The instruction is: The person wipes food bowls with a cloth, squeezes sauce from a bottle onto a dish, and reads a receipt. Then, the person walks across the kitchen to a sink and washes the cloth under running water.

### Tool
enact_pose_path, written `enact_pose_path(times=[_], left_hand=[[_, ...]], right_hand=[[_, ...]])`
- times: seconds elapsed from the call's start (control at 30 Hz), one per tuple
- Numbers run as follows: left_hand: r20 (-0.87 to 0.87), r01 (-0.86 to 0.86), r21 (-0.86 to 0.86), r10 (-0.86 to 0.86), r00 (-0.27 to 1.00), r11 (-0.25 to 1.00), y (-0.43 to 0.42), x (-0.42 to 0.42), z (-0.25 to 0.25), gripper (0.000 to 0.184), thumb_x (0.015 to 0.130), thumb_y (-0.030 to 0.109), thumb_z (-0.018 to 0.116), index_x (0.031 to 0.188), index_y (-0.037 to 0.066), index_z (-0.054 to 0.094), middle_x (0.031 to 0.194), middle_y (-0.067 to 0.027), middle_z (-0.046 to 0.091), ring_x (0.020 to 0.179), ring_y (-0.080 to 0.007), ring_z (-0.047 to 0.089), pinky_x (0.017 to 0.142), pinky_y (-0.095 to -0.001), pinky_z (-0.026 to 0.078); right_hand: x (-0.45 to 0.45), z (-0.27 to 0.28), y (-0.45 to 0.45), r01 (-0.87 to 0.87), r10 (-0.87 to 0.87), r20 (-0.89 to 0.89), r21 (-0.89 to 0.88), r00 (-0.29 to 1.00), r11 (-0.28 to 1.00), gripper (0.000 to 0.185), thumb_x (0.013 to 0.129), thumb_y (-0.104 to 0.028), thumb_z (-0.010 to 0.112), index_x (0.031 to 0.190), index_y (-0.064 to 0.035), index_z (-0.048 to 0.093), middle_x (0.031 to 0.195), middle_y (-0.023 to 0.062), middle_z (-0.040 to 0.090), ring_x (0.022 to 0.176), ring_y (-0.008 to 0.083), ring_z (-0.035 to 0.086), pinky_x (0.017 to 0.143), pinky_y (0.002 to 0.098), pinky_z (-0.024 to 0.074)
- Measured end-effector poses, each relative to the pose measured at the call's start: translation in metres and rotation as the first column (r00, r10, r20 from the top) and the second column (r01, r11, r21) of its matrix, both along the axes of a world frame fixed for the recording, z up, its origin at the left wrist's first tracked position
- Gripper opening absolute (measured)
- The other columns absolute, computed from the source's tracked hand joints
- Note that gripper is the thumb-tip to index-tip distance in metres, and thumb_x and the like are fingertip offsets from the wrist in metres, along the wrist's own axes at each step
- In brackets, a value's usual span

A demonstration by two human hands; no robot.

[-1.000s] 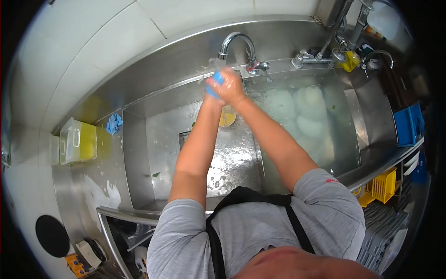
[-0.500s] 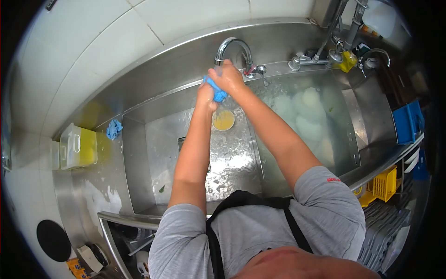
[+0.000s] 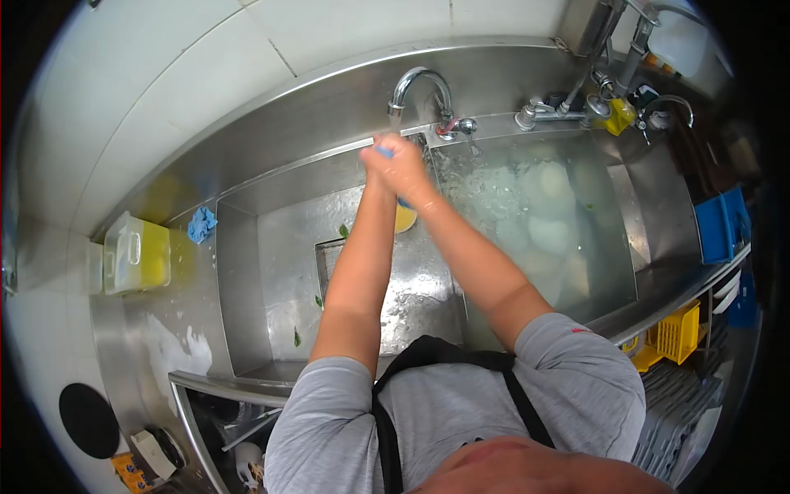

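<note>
Under the running tap (image 3: pixel 421 74), my hands are pressed together around a wet blue cloth (image 3: pixel 383 151). Only small bits of the cloth show between and below my fingers. My right hand (image 3: pixel 405 169) is closed over it and blurred by motion. My left hand (image 3: pixel 372 162) grips it from the other side, its fingers mostly hidden behind the right. Below them, on the floor of the left basin (image 3: pixel 288 239), sits a round dish with yellow contents (image 3: pixel 406 218), partly covered by my right forearm.
The right basin holds cloudy water with several pale round dishes (image 3: pixel 550 185). A tub of yellow liquid (image 3: pixel 148 255) and a crumpled blue cloth (image 3: pixel 202 224) are on the left ledge. Green leaf scraps (image 3: pixel 297 336) lie by the drain (image 3: pixel 322 267). Yellow crates (image 3: pixel 679 332) stand lower right.
My hands have closed tighter together over the blue cloth, covering most of it. The right hand has moved slightly down. More of the drain and the leaf scraps show now.
</note>
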State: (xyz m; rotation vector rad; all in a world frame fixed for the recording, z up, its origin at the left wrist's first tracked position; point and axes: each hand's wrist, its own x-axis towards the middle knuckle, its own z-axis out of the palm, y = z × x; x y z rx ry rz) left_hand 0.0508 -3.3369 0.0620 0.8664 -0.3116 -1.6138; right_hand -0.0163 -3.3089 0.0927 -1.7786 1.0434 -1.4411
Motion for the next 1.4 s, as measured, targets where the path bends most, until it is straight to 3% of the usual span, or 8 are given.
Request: enact_pose_path(times=[0.3,0.5,0.67,0.77,0.87,0.97,1.1,1.4], left_hand=[[0.744,0.075,-0.247,0.140,0.653,0.966,0.006,0.001,0.039,0.029,0.084,0.032,0.042,0.083,0.005,0.051,0.075,-0.0057,0.053,0.068,-0.0169,0.052,0.059,-0.0293,0.044],[0.532,0.239,-0.170,-0.116,0.839,0.956,-0.005,0.037,0.030,0.029,0.083,0.030,0.045,0.086,0.002,0.052,0.080,-0.0061,0.055,0.071,-0.0143,0.052,0.064,-0.0276,0.043],[0.830,0.660,0.122,-0.440,0.342,0.741,0.035,0.046,-0.005,0.034,0.076,0.033,0.055,0.089,0.001,0.055,0.083,-0.0053,0.056,0.073,-0.0121,0.051,0.068,-0.0256,0.040],[0.883,0.493,0.123,-0.322,0.342,0.861,0.024,0.045,-0.008,0.031,0.077,0.029,0.054,0.087,0.000,0.056,0.081,-0.0050,0.057,0.074,-0.0133,0.052,0.067,-0.0271,0.041],[0.640,0.313,-0.152,-0.148,0.754,0.937,0.012,0.049,0.006,0.032,0.079,0.030,0.049,0.093,0.001,0.052,0.088,-0.0073,0.057,0.068,-0.0149,0.053,0.065,-0.0277,0.043],[0.025,0.145,-0.033,-0.144,0.989,0.989,0.022,0.019,0.034,0.030,0.077,0.026,0.047,0.091,0.000,0.052,0.084,-0.0080,0.056,0.068,-0.0176,0.052,0.064,-0.0308,0.044],[-0.448,0.060,-0.488,-0.309,0.839,0.871,-0.023,0.020,-0.053,0.033,0.082,0.043,0.039,0.083,0.012,0.051,0.076,-0.0053,0.053,0.071,-0.0191,0.052,0.068,-0.0326,0.044],[0.031,0.055,0.073,-0.057,0.998,0.996,-0.015,-0.001,0.007,0.034,0.083,0.043,0.040,0.083,0.009,0.048,0.076,-0.0076,0.052,0.065,-0.0208,0.052,0.057,-0.0353,0.044]], right_hand=[[-0.025,0.005,-0.041,0.053,-0.033,-0.088,0.230,0.996,0.972,0.046,0.069,-0.045,0.056,0.082,-0.0006,0.055,0.089,0.0215,0.056,0.081,0.0324,0.054,0.071,0.0332,0.0424],[-0.048,0.028,-0.056,-0.401,0.435,0.046,0.484,0.899,0.777,0.034,0.066,-0.022,0.063,0.092,-0.0005,0.056,0.080,0.0093,0.058,0.070,0.0137,0.054,0.063,0.0260,0.0436],[-0.053,0.030,-0.050,-0.345,0.182,0.388,0.406,0.903,0.846,0.017,0.065,-0.010,0.058,0.080,-0.0038,0.051,0.070,0.0035,0.053,0.060,0.0103,0.050,0.053,0.0236,0.0419],[-0.045,0.000,-0.045,-0.225,0.215,0.066,0.279,0.974,0.934,0.028,0.064,-0.016,0.062,0.085,-0.0036,0.049,0.077,0.0065,0.055,0.065,0.0124,0.053,0.056,0.0239,0.0430],[-0.058,-0.023,-0.043,-0.373,0.399,-0.323,0.143,0.858,0.917,0.035,0.064,-0.023,0.065,0.087,0.0002,0.052,0.084,0.0157,0.058,0.073,0.0168,0.057,0.063,0.0287,0.0447],[-0.065,-0.016,-0.055,-0.200,0.220,0.015,0.481,0.975,0.854,0.028,0.066,-0.021,0.063,0.082,0.0000,0.053,0.082,0.0143,0.058,0.076,0.0204,0.056,0.068,0.0320,0.0431],[-0.004,0.000,-0.004,-0.024,0.038,0.065,-0.207,0.997,0.978,0.014,0.065,-0.017,0.059,0.067,-0.0039,0.052,0.067,0.0103,0.056,0.070,0.0286,0.054,0.064,0.0370,0.0430],[-0.007,-0.012,-0.037,0.246,-0.258,-0.044,-0.178,0.965,0.953,0.018,0.068,-0.021,0.059,0.060,-0.0051,0.056,0.060,0.0126,0.053,0.055,0.0307,0.051,0.055,0.0336,0.0438]])
